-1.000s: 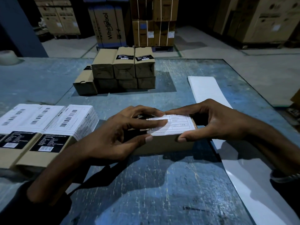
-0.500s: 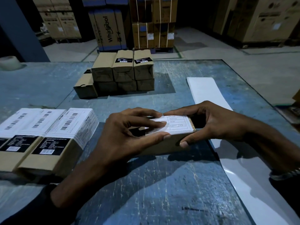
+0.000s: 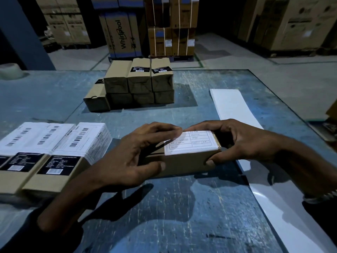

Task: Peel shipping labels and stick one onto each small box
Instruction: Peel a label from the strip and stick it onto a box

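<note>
A small brown box (image 3: 184, 162) lies on the blue table (image 3: 191, 207) in front of me, with a white shipping label (image 3: 193, 143) on its top face. My left hand (image 3: 131, 154) grips the box's left end, thumb on the near side, fingers over the top and the label's left part. My right hand (image 3: 242, 141) holds the right end, thumb on the near side, forefinger along the label's far edge. At the left lie labelled boxes (image 3: 60, 152) side by side. A stack of unlabelled brown boxes (image 3: 138, 83) stands at the back of the table.
A long white strip of label backing (image 3: 235, 106) runs along the table's right side, passing under my right forearm. A roll of tape (image 3: 11, 71) sits at the far left corner. Large cartons (image 3: 124, 33) stand on the floor beyond the table.
The label now lies flatter on the box top, and my left fingers have slid left off its middle. Both hands stay on the box, which has barely shifted.
</note>
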`<state>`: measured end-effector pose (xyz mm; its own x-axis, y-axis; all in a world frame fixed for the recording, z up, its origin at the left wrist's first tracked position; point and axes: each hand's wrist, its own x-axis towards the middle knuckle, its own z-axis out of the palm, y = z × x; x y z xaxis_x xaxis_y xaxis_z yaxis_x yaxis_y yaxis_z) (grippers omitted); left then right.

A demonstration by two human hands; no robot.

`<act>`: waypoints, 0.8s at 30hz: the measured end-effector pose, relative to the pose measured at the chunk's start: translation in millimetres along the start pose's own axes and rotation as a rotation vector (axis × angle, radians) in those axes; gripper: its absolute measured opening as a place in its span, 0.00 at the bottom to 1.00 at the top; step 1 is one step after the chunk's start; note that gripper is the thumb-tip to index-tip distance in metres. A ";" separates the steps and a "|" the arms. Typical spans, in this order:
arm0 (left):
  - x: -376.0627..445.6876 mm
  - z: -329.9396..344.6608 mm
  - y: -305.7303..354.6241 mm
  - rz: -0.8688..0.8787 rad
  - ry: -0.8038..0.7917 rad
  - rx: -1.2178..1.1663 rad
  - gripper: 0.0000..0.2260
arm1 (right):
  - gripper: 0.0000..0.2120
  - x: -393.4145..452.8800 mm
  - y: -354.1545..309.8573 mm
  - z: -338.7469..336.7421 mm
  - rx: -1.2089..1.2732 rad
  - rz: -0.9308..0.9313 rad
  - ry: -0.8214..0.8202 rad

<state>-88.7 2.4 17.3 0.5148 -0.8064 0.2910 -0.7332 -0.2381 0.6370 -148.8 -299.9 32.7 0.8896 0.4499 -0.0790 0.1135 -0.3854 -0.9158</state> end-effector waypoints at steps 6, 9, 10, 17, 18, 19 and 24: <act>5.5 18.5 6.5 -0.053 0.260 0.168 0.23 | 0.26 5.3 -8.9 23.8 -0.098 -0.006 0.278; 7.2 20.6 3.4 -0.021 0.274 0.229 0.21 | 0.20 8.3 -12.4 38.1 -0.150 -0.073 0.429; 6.9 19.5 2.1 -0.011 0.267 0.226 0.21 | 0.19 7.7 -12.6 38.8 -0.127 -0.085 0.441; 3.1 9.9 1.0 -0.042 0.119 0.100 0.23 | 0.29 -2.6 -3.4 5.6 0.001 -0.014 0.250; 2.1 7.6 0.8 -0.080 0.091 0.018 0.23 | 0.30 -4.5 -2.3 1.4 0.073 -0.003 0.209; 1.5 5.5 1.2 -0.124 0.067 -0.074 0.23 | 0.29 -6.4 -1.1 -1.1 0.157 0.007 0.168; 1.2 6.5 2.1 -0.163 0.074 -0.030 0.32 | 0.25 -4.6 7.0 -0.9 0.383 -0.009 0.050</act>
<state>-92.5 -2.5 14.3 0.6579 -0.7162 0.2326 -0.6239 -0.3454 0.7010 -151.7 -305.4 27.0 0.9109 0.4083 -0.0593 -0.0432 -0.0483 -0.9979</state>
